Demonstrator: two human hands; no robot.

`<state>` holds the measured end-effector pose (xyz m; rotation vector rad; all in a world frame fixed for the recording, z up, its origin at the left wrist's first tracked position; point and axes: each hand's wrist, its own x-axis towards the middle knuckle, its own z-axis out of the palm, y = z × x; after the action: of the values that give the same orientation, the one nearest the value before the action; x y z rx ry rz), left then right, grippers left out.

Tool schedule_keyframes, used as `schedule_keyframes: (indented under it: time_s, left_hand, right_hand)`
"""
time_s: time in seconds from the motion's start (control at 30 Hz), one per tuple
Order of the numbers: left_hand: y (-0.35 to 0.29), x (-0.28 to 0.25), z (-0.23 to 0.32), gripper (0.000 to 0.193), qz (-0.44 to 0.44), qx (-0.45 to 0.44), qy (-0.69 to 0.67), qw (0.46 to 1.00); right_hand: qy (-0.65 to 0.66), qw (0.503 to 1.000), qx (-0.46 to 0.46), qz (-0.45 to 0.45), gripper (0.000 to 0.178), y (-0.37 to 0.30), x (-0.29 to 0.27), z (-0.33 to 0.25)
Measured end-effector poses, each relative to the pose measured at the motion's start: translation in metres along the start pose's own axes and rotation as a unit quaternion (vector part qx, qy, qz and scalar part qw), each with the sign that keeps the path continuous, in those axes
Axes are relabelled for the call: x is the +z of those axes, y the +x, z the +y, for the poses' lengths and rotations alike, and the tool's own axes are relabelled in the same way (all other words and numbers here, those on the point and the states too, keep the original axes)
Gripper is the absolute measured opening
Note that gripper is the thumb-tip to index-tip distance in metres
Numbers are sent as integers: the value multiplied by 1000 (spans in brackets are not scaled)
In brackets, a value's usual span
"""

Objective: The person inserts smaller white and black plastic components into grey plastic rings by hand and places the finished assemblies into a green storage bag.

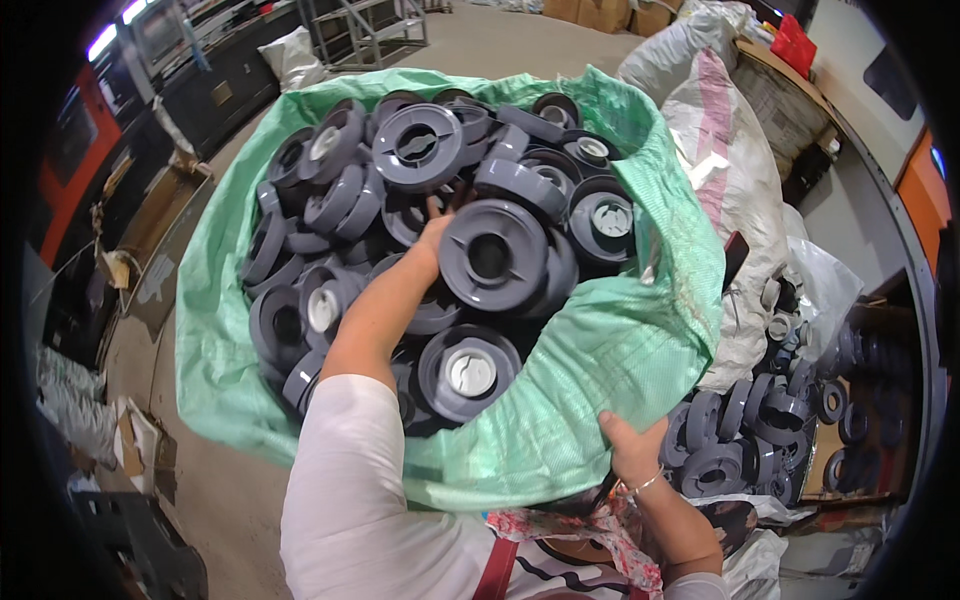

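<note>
A large green woven bag (630, 340) stands in front of me, filled with grey plastic rings (420, 147), some with white centres (470, 373). My left hand (438, 228) reaches into the middle of the pile. Its visible fingers are stretched apart among the rings, and the rest are hidden. Just right of it, partly over the hand, sits a flanged grey wheel-like ring (493, 255). At the bag's near right side my right hand (637, 450) grips the green fabric, thumb on the outside, other fingers mostly hidden.
A white sack with a pink stripe (725, 150) leans at the right. More grey rings (715, 470) are heaped below it, near an open carton (835, 450). A metal step stand (375, 35) is behind the bag; a black crate (135, 545) lies lower left.
</note>
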<state>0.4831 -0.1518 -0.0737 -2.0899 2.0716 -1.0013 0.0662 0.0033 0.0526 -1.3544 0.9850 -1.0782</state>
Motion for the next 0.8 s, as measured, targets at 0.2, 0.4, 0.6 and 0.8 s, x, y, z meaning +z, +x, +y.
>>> schedule_keyframes:
  time_s: [0.2,0.4,0.6,0.8]
  left_hand:
    - [49,11,-88,69,-345,-149,80,923]
    - [5,-55,-111,75,-381,-133,79,911]
    - [-59,-103,-110,59,-406,-19,-44,913]
    - [-99,-139,-88,33,-456,-18,-130,880]
  right_hand:
    - [-3,996,57,-66,39,17,-12,6]
    - [50,992,119,-1,41,39,5,1]
    - [46,991,123,3,40,53,-5,47]
    - [104,990,74,-59,41,51,-18,39]
